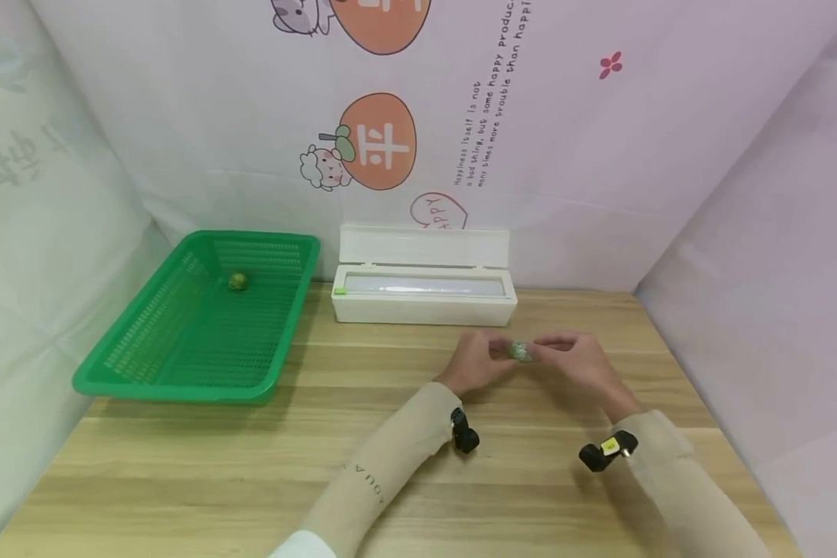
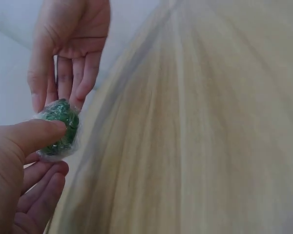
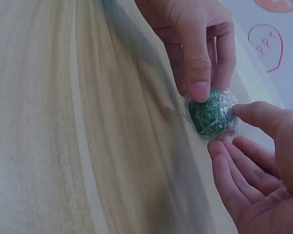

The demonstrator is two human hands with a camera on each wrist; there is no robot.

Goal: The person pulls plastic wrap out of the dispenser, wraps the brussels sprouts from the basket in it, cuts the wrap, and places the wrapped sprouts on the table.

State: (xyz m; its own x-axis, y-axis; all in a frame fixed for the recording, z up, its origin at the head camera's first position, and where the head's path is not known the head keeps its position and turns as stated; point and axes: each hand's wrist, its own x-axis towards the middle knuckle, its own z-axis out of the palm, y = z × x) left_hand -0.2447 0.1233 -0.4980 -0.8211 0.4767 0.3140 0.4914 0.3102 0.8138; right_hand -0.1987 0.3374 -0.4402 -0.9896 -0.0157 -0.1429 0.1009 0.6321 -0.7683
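A small round green thing wrapped in clear cling film (image 1: 519, 352), possibly a lime, is held between both hands above the table. My left hand (image 1: 477, 360) pinches it, thumb across its side, as the left wrist view shows with the wrapped green thing (image 2: 71, 117). From the opposite side my right hand (image 1: 579, 364) has its thumb and fingertips on the film around the wrapped green thing (image 3: 210, 117). Loose, crinkled film stands out around its edges. Just behind the hands is a white cling film box (image 1: 424, 310) with its lid (image 1: 424, 246) raised.
A green plastic basket (image 1: 174, 391) stands on the left of the wooden table (image 1: 390, 434). One small yellow-green round thing (image 1: 237, 281) lies in its far part. A printed white cloth (image 1: 565, 155) hangs behind, and pale cloth walls flank both sides.
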